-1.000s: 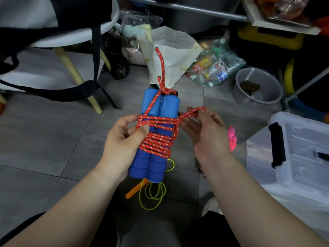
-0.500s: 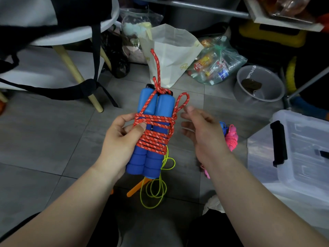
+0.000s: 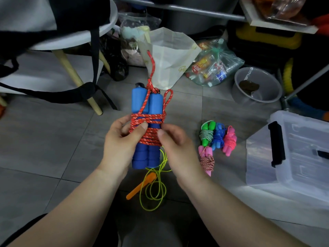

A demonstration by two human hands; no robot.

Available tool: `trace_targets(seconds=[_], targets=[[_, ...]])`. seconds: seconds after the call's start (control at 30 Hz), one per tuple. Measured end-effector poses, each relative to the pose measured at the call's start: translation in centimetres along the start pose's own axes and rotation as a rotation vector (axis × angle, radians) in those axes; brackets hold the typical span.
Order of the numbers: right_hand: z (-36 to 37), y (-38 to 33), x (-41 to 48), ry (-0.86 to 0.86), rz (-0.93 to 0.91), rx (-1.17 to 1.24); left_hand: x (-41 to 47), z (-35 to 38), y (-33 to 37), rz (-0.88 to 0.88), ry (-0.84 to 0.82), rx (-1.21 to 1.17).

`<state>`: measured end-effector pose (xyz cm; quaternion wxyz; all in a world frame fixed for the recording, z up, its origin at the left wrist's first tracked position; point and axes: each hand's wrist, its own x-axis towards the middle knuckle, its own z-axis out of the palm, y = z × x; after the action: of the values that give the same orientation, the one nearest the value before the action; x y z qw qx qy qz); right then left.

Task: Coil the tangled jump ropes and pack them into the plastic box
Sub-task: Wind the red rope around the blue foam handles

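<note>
The left hand holds two blue foam handles upright above the grey tiled floor; its fingers are closed around them from behind and the thumb presses on the red speckled rope wound around their middle. A small loop of this rope stands up at the right side, and one end rises from a knot at the top. The right hand is at the right edge of the windings, fingers curled — it is blurred there, so I cannot tell if it pinches the rope. On the floor to the right lie four coiled jump ropes, near the clear plastic box. Below the hands lies a loose yellow-green rope with an orange handle.
</note>
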<state>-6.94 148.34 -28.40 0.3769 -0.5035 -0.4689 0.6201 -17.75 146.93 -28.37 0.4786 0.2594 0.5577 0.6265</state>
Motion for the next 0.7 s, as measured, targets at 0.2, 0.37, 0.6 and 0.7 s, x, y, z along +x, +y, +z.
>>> trace_targets(seconds=[0.2,0.37,0.6,0.7], targets=[[-0.7,-0.3,-0.6,-0.111,0.093,-0.007,-1.1,0.7,-0.3,-0.062,-0.091,0.088],[-3.3,-1.0,-0.1,-0.05,0.211,0.145,-2.3,3.9,-1.0,0.01,-0.217,0.178],[-17.0,2.2,3.6,0.166,0.265,0.132,0.0,11.0,-9.3,-0.252,-0.279,0.244],[-22.5,7.4,3.9,0.314,0.322,0.101,0.9,10.9,-16.4,-0.348,-0.296,0.493]])
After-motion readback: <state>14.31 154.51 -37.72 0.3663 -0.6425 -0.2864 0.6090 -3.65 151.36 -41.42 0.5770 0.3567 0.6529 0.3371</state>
